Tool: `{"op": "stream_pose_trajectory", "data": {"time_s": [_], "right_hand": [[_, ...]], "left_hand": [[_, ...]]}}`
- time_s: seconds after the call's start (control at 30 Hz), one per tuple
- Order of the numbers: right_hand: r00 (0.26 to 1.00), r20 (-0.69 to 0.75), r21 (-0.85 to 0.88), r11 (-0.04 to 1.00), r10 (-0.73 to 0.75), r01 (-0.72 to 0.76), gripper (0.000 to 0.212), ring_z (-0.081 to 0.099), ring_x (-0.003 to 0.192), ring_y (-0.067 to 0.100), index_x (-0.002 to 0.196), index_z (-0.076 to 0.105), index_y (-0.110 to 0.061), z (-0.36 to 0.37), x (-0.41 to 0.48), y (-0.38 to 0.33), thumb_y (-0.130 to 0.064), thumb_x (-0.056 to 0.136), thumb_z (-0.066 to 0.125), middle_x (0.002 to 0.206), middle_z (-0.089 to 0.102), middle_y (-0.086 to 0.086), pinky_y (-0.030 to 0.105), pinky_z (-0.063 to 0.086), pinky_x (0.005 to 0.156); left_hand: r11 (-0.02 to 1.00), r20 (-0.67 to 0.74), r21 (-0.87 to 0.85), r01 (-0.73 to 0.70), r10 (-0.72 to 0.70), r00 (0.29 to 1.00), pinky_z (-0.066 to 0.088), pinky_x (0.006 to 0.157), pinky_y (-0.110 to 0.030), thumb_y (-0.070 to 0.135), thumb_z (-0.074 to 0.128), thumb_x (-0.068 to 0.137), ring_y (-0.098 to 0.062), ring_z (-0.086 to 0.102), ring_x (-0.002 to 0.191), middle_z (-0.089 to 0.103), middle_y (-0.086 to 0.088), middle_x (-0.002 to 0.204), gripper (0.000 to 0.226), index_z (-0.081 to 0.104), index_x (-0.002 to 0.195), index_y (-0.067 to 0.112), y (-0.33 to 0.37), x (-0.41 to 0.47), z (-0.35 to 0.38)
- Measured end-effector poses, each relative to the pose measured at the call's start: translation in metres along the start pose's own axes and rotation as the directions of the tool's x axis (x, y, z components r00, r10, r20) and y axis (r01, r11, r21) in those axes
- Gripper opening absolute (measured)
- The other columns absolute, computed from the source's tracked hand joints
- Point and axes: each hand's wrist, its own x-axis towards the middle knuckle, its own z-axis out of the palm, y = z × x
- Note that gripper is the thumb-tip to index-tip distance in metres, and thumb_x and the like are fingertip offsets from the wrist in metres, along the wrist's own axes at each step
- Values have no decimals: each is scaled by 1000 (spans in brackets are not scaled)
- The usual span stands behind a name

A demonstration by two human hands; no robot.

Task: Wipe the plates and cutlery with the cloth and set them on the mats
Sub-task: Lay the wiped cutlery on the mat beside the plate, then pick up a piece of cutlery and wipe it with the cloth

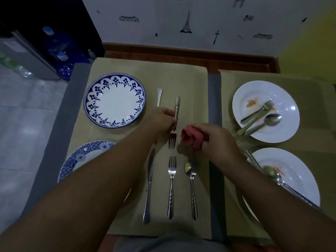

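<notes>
Beige mats (181, 79) carry four plates (114, 99); left hand (161, 119) pinches one fork (172, 140), right hand (218, 139) clutches one red cloth (190, 138).

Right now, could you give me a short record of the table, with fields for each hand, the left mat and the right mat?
left hand: pinches a fork by its handle, tines toward the person
right hand: grips the red cloth beside the fork's tines
left mat: far blue plate, near blue plate, plus knife, second fork and spoon laid side by side
right mat: far white plate and near white plate, both with orange residue and cutlery on them
</notes>
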Motion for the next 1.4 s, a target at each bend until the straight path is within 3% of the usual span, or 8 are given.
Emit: {"op": "stream_pose_trajectory", "data": {"time_s": [0.17, 0.33, 0.43, 0.57, 0.83, 1.17, 1.33, 1.4], "right_hand": [[1000, -2, 20, 1000, 13, -13, 53, 58, 100, 7, 124, 64, -27, 3, 8, 5, 4, 80, 62, 114, 67, -4, 18, 47, 86], [1000, -14, 2, 1000, 18, -18, 55, 58, 101, 7, 124, 63, -31, 5, 11, 10, 2, 80, 63, 113, 67, -7, 18, 47, 85], [1000, -16, -19, 1000, 4, -4, 54, 57, 99, 6, 124, 62, -31, 4, 12, 12, 1, 81, 62, 111, 66, -9, 23, 50, 84], [1000, 2, -65, 998, -13, 13, 50, 56, 93, 4, 125, 62, -30, 5, 13, 14, -2, 84, 62, 105, 64, -11, 16, 46, 79], [997, -30, -97, 993, -69, 66, 47, 58, 93, 8, 122, 64, -28, 8, 16, 10, -1, 85, 61, 105, 67, -7, 25, 49, 80], [982, -113, -49, 988, -152, 147, 51, 58, 105, 8, 125, 62, -25, -20, -23, 21, 1, 82, 63, 114, 67, -6, 28, 49, 91], [974, -181, -40, 991, -135, 130, 58, 56, 113, 9, 126, 63, -22, -48, -67, 49, 7, 77, 66, 120, 65, -4, 27, 45, 99], [962, -242, -38, 992, -125, 120, 55, 56, 113, 6, 123, 65, -19, -61, -85, 61, 9, 76, 66, 118, 66, -3, 16, 39, 101]], "left_hand": [[985, -44, 146, -87, 95, 995, 61, 80, -32, 11, 76, 87, -14, 70, 83, 71, -1, 92, 15, 72, 101, 15, -1, 20, 3], [868, -103, 403, -291, 359, 928, 56, 90, -32, 16, 73, 90, -15, 66, 94, 71, -6, 108, 33, 67, 122, 9, -11, 8, 4], [630, 52, 588, -507, 596, 802, 50, 94, -31, 14, 66, 94, -21, 62, 111, 66, -9, 126, 38, 63, 132, 12, -28, -6, 4], [375, 299, 736, -564, 568, 767, 34, 118, -46, 18, 64, 94, -30, 38, 144, 44, -9, 156, 60, 43, 150, 12, -62, -11, 8], [475, 194, 713, -516, 573, 796, 2, 118, -28, 26, 57, 101, -25, 22, 153, 32, -7, 164, 63, 31, 157, 12, -63, -14, 19], [476, 202, 670, -569, 621, 758, 17, 125, -36, 19, 60, 99, -23, 24, 153, 32, -6, 163, 64, 33, 156, 12, -52, -56, 33], [445, 246, 619, -647, 673, 697, 3, 118, -23, 21, 55, 102, -21, 22, 153, 30, -4, 164, 60, 32, 156, 13, -45, -91, 77], [406, 299, 601, -688, 685, 665, 11, 116, -21, 18, 65, 96, -25, 39, 145, 44, -11, 156, 59, 44, 150, 7, -41, -104, 97]]}}
